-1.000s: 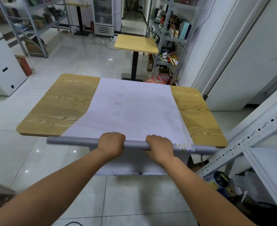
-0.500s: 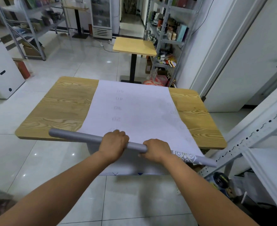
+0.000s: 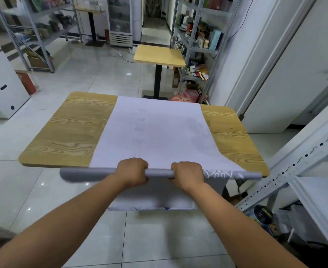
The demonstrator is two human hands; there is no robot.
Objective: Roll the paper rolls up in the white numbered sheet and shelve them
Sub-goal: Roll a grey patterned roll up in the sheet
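Gripped the grey paper roll at the near edge of the counter — long axis left to right, patterned end pointing right toward a metal rack. Wrapped left hand and right hand round its middle, fingers curled. Saw the white sheet spread lengthwise on the counter, near end hanging under the roll — tiled floor, small table, stocked shelves beyond.

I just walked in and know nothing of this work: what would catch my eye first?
The left hand and right hand grip a long grey paper roll at the near edge of a wooden table. A white numbered sheet lies along the table's middle, its near end hanging over the edge below the hands.
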